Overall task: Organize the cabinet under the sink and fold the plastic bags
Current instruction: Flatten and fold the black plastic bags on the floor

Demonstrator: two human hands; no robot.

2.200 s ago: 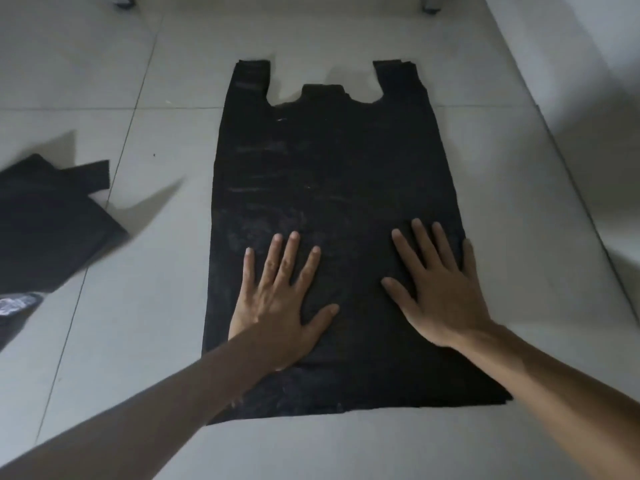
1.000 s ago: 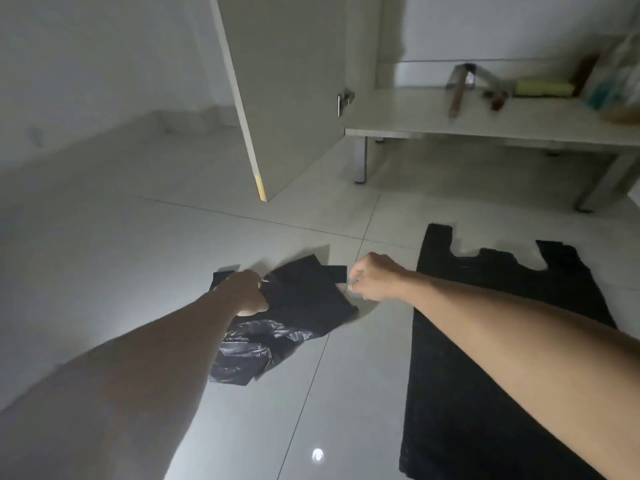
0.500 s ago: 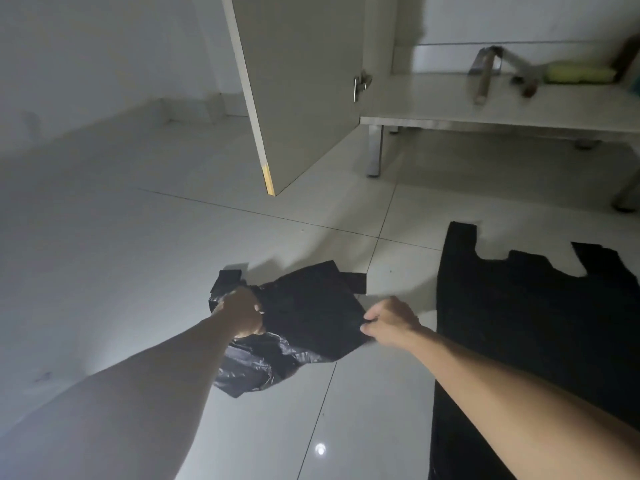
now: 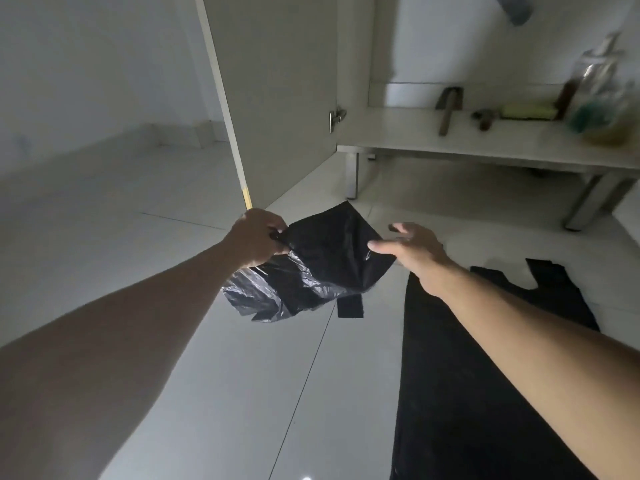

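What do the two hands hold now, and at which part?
The left hand pinches the crumpled black bag at its upper left edge. The right hand seems open against its right edge.

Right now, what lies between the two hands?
In the head view, a crumpled black plastic bag spans the gap: the left hand pinches one edge, and the right hand touches the other with fingers extended.
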